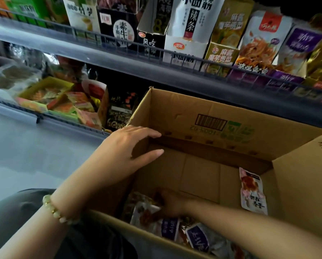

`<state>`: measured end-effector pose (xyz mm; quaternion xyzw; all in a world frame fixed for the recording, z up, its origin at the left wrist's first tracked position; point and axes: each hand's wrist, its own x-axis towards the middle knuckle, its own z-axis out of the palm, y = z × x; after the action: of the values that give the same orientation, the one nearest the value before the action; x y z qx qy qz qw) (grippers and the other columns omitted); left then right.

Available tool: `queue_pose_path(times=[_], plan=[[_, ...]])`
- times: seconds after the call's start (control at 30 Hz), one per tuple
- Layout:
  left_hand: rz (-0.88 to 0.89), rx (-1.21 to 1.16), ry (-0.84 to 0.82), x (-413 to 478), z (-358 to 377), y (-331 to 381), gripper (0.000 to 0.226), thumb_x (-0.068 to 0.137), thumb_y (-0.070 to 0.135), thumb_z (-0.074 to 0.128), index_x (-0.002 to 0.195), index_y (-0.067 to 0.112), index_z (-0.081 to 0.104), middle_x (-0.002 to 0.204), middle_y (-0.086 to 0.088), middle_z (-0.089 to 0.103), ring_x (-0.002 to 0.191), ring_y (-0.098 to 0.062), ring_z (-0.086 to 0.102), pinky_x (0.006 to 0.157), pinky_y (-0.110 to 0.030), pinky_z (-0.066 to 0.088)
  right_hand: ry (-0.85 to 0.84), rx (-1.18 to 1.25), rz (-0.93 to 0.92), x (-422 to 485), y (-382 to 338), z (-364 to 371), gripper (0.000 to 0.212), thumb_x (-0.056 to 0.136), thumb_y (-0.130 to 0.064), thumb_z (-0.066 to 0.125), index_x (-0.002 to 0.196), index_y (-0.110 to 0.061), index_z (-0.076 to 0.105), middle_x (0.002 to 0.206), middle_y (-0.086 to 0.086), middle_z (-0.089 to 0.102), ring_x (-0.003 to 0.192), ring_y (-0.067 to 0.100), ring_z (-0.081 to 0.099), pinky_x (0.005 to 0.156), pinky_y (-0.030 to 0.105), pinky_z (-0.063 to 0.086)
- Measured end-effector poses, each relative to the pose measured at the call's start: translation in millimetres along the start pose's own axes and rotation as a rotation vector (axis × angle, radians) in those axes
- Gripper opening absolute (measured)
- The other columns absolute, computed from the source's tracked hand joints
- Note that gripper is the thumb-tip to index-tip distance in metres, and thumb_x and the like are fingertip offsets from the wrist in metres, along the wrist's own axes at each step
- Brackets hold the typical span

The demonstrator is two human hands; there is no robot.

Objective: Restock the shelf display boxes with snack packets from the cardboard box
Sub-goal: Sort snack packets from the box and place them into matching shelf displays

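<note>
At the far left, on the lower shelf (pixel 66 118), a yellow display box (pixel 27 92) lies open with orange and green packets in it. On the near side of it is the grey floor (pixel 25 156).

The left hand (pixel 126 152), with a bracelet of pale beads (pixel 61 210) on its wrist, rests on the top edge of the left wall of the cardboard box (pixel 175 113). Its fingers are spread and almost straight, and they hold nothing; the thumb points into the box.

The cardboard box is open and stands just in front of the shelves. Its far half shows a bare bottom. The right hand (pixel 172 204) is low inside the box, near the near-left corner. It lies on the snack packets (pixel 199 238), which are heaped along the near wall, white and purple ones. This hand touches the heap, but its fingers are in shadow and blurred, so I cannot tell whether they grip a packet.

More to the right, one single packet (pixel 253 193) leans upright against the right wall of the box, apart from both hands.

On the upper shelf (pixel 119 58), far and to the right, purple display boxes (pixel 287 77) stand behind a wire rail, well apart from the hands.
</note>
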<state>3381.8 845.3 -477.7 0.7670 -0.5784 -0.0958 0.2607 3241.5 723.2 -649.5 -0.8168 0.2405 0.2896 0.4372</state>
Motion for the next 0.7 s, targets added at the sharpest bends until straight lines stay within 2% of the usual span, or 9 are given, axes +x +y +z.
queue_pose_path(times=[0.1,0.2,0.3,0.37,0.4,0.47,0.57,0.7], plan=[[-0.001,-0.039,0.010,-1.1,-0.4,-0.2,0.065,0.077,0.074,0.031,0.128,0.041,0.052,0.122,0.029,0.050,0.116,0.013,0.039,0.093,-0.004,0.024,-0.034,0.126,-0.001,1.1,0.0,11.6,0.054,0.080,-0.030,0.077,0.127,-0.014,0.055,0.126,0.002,0.059,0.115,0.018,0.055,0.095,0.030,0.048],[0.004,-0.049,0.011,-0.7,-0.4,0.6,0.061,0.079,0.072,0.036,0.128,0.039,0.053,0.122,0.028,0.052,0.115,0.013,0.040,0.088,0.001,0.023,0.001,0.151,-0.032,-2.3,1.6,6.1,0.043,0.083,-0.028,0.074,0.121,-0.013,0.062,0.123,0.004,0.063,0.113,0.020,0.059,0.099,0.038,0.049],[0.011,-0.037,0.005,0.2,-0.2,0.8,0.064,0.077,0.073,0.032,0.127,0.039,0.054,0.120,0.028,0.052,0.113,0.015,0.040,0.085,0.003,0.024,0.060,0.264,-0.009,-17.5,1.5,-19.3,0.039,0.088,-0.020,0.069,0.123,-0.008,0.059,0.123,0.010,0.063,0.110,0.022,0.061,0.098,0.038,0.050],[-0.012,-0.056,0.002,-0.1,-1.6,0.2,0.064,0.076,0.074,0.031,0.126,0.041,0.054,0.120,0.029,0.052,0.112,0.016,0.039,0.084,0.004,0.025,0.122,0.377,-0.004,-37.4,-2.8,-41.9,0.039,0.088,-0.016,0.067,0.125,-0.005,0.057,0.115,0.008,0.066,0.099,0.017,0.065,0.089,0.031,0.055],[-0.024,-0.068,-0.007,0.0,-2.6,0.6,0.065,0.075,0.075,0.031,0.126,0.042,0.053,0.120,0.029,0.052,0.112,0.016,0.040,0.085,0.002,0.027,0.151,0.435,-0.004,-49.3,-5.2,-53.9,0.039,0.088,-0.014,0.067,0.124,-0.006,0.057,0.110,0.005,0.068,0.092,0.013,0.067,0.081,0.025,0.056],[-0.033,-0.061,-0.047,0.4,-4.6,3.6,0.066,0.076,0.077,0.032,0.127,0.042,0.051,0.124,0.027,0.052,0.113,0.014,0.040,0.093,-0.006,0.032,0.188,0.560,-0.009,-76.8,-9.3,-75.5,0.037,0.086,-0.013,0.070,0.121,-0.010,0.058,0.103,0.005,0.072,0.084,0.015,0.070,0.071,0.024,0.058],[-0.083,-0.015,-0.122,4.3,-13.6,16.1,0.069,0.076,0.074,0.038,0.136,0.040,0.043,0.137,0.020,0.047,0.122,0.007,0.039,0.102,-0.020,0.033,0.214,0.665,-0.050,-119.3,-11.0,-99.9,0.040,0.082,-0.011,0.072,0.120,-0.012,0.059,0.103,0.011,0.074,0.083,0.021,0.073,0.071,0.031,0.060],[-0.169,0.027,-0.156,26.6,-17.7,49.2,0.090,0.068,0.072,0.043,0.147,0.032,0.026,0.147,0.012,0.041,0.130,-0.008,0.042,0.103,-0.027,0.036,0.250,0.740,-0.127,-163.7,-10.4,-116.3,0.051,0.072,-0.018,0.073,0.121,-0.015,0.058,0.103,0.013,0.073,0.083,0.024,0.073,0.067,0.031,0.060]])
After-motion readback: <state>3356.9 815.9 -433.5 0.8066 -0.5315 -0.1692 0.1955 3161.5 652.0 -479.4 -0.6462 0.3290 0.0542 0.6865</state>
